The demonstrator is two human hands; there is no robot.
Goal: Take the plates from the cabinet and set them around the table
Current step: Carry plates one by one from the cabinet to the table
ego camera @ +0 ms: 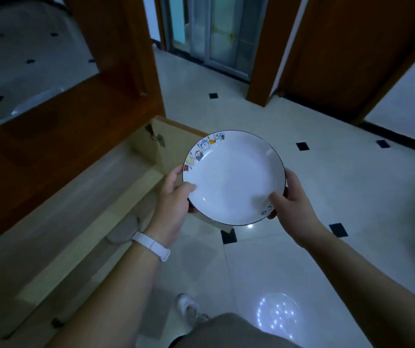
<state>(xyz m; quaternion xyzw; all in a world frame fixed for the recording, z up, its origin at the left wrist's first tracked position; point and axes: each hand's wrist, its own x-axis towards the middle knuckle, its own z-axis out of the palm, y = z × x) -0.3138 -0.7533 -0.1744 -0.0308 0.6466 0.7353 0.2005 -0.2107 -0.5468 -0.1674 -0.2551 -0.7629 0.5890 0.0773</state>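
Two bare forearms reach forward over a pale tiled floor (pixel 327 187). The left hand (pixel 173 197) and right hand (pixel 288 197) each pinch opposite edges of a white plate (pixel 234 177), thumbs on top, holding it level in mid-air. A white wristband (pixel 151 246) circles the left wrist.

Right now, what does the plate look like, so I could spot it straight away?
Look above the shiny pale floor with black diamond tiles. The left hand and right hand grip a round white plate there. It has a thin dark rim and little coloured cartoons along one edge.
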